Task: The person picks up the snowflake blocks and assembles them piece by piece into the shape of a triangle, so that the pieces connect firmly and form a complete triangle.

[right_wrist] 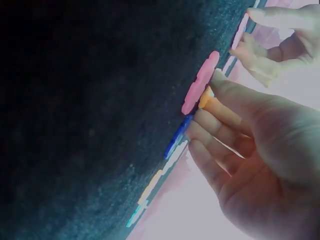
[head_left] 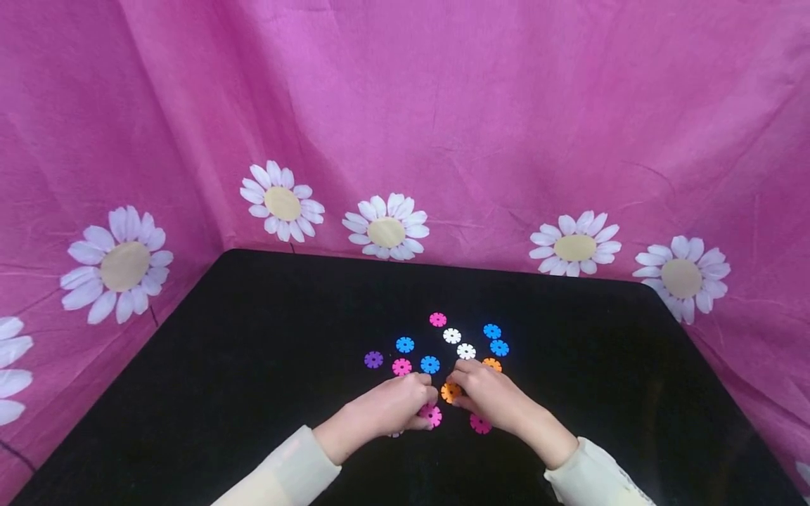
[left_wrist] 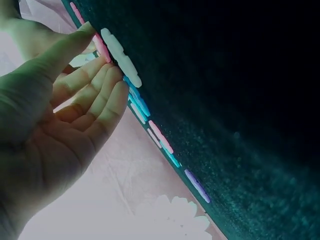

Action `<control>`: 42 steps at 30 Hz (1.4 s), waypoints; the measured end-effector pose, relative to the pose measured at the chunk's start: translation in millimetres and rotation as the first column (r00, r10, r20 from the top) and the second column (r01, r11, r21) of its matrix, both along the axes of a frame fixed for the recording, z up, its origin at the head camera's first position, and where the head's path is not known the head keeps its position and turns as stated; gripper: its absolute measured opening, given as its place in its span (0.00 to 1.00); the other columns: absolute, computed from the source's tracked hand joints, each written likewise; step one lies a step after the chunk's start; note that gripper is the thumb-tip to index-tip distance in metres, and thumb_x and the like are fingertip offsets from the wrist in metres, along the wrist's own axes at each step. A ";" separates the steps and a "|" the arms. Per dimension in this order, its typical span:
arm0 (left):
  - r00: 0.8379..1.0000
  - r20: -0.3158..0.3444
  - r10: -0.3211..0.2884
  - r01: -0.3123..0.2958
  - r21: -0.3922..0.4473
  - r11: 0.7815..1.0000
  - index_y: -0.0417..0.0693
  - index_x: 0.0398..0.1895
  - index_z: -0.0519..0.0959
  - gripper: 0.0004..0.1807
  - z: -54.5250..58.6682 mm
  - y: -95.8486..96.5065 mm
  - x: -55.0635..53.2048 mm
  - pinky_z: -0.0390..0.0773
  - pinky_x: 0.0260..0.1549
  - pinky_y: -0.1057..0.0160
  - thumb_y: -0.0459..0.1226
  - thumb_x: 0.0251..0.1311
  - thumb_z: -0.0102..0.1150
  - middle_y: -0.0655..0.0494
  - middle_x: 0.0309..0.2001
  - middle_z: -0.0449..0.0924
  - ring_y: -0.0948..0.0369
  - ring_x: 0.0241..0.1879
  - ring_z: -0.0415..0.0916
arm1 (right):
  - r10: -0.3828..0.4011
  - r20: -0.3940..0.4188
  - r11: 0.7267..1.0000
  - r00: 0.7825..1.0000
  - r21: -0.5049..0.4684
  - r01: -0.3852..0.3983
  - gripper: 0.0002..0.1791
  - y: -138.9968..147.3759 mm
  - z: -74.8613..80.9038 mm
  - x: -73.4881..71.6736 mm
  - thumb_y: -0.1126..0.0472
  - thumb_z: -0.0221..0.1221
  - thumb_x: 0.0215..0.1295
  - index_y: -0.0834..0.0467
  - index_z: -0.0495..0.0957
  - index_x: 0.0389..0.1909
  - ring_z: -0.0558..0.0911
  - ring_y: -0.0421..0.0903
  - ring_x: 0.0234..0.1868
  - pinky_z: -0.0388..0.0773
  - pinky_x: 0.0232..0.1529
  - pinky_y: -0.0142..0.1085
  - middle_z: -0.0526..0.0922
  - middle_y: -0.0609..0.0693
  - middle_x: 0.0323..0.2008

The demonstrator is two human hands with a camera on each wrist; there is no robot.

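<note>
My left hand [head_left: 399, 405] pinches a pink notched plastic disc [head_left: 432, 416] between thumb and fingers, low over the black table. A white disc [left_wrist: 121, 57] lies close beside that hand, mostly hidden beneath it in the head view. To the right, my right hand [head_left: 490, 395] pinches an orange notched disc [head_left: 451, 392] by its edge. Just below the right hand lies another pink disc [head_left: 480, 424]. In the right wrist view a dark blue disc [right_wrist: 178, 137] is by the right fingertips. The two held discs are near each other but apart.
Beyond the hands lie several more discs on the black table [head_left: 253, 337]: a purple disc [head_left: 373, 360], blue discs [head_left: 405, 344], white discs [head_left: 452, 336], pink discs [head_left: 438, 320] and another orange disc [head_left: 492, 365]. A pink cloth [head_left: 443, 126] with daisies hangs behind.
</note>
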State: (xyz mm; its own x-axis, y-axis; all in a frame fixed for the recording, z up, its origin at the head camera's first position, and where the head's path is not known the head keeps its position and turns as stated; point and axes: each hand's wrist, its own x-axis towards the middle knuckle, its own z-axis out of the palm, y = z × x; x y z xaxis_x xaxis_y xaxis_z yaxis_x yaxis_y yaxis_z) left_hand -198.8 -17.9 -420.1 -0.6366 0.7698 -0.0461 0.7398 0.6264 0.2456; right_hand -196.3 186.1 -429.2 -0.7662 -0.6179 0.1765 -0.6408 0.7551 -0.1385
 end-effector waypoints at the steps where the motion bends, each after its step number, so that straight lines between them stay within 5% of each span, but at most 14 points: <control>1: 1.000 0.016 0.009 -0.010 0.012 1.000 0.53 0.33 0.82 0.09 -0.5 -0.5 -0.3 0.72 0.29 0.86 0.45 0.54 0.70 0.62 0.29 0.78 0.75 0.27 0.74 | -0.008 0.008 1.000 1.000 -0.004 0.008 0.15 -0.2 -0.6 0.1 0.59 0.74 0.50 0.55 0.84 0.39 0.84 0.40 0.36 0.84 0.41 0.28 0.83 0.46 0.33; 7: 0.993 0.112 0.040 -0.054 0.126 0.991 0.50 0.33 0.78 0.08 -3.2 -3.5 -3.0 0.72 0.27 0.83 0.39 0.55 0.69 0.62 0.23 0.77 0.76 0.23 0.73 | -0.041 0.091 0.997 0.995 -0.057 0.047 0.14 -0.9 -2.5 0.4 0.61 0.74 0.50 0.53 0.79 0.35 0.84 0.40 0.36 0.84 0.40 0.29 0.83 0.45 0.32; 13: 0.997 0.068 0.045 -0.060 0.240 0.969 0.47 0.32 0.83 0.03 -6.7 -8.4 -8.1 0.74 0.30 0.83 0.36 0.56 0.68 0.58 0.27 0.85 0.72 0.27 0.78 | -0.052 0.164 0.991 0.985 -0.115 0.071 0.13 -0.5 -4.8 0.1 0.64 0.72 0.51 0.52 0.77 0.32 0.84 0.38 0.33 0.82 0.36 0.24 0.83 0.43 0.30; 23: 0.990 0.097 0.100 -0.132 0.405 0.905 0.43 0.39 0.85 0.06 -4.8 -17.5 -5.8 0.75 0.31 0.82 0.33 0.60 0.64 0.51 0.35 0.88 0.66 0.32 0.83 | -0.010 0.256 0.962 0.967 -0.260 0.078 0.08 4.8 -7.0 2.4 0.65 0.68 0.56 0.52 0.78 0.29 0.80 0.29 0.28 0.79 0.35 0.19 0.85 0.44 0.28; 31: 0.972 0.173 0.158 -0.223 0.476 0.851 0.46 0.42 0.83 0.07 2.6 -22.7 -1.4 0.77 0.36 0.82 0.34 0.61 0.63 0.53 0.38 0.87 0.64 0.33 0.85 | -0.030 0.351 0.871 0.936 -0.450 0.197 0.05 6.2 -2.8 8.8 0.61 0.66 0.61 0.55 0.78 0.32 0.84 0.37 0.30 0.81 0.35 0.23 0.86 0.48 0.31; 37: 0.982 0.103 0.159 -0.189 0.515 0.836 0.47 0.42 0.84 0.07 5.1 -24.9 0.8 0.77 0.41 0.81 0.34 0.60 0.64 0.54 0.39 0.88 0.64 0.39 0.86 | -0.043 0.437 0.785 0.898 -0.542 0.301 0.09 4.8 2.8 13.4 0.58 0.65 0.62 0.59 0.77 0.36 0.85 0.45 0.29 0.82 0.35 0.26 0.85 0.52 0.32; 42: 0.986 0.063 0.153 -0.162 0.558 0.814 0.47 0.42 0.84 0.08 9.6 -26.4 3.4 0.78 0.42 0.80 0.34 0.59 0.65 0.54 0.40 0.88 0.64 0.40 0.86 | 0.009 0.543 0.696 0.840 -0.606 0.385 0.16 2.6 7.6 16.7 0.54 0.63 0.65 0.63 0.74 0.40 0.84 0.52 0.27 0.83 0.33 0.28 0.83 0.58 0.30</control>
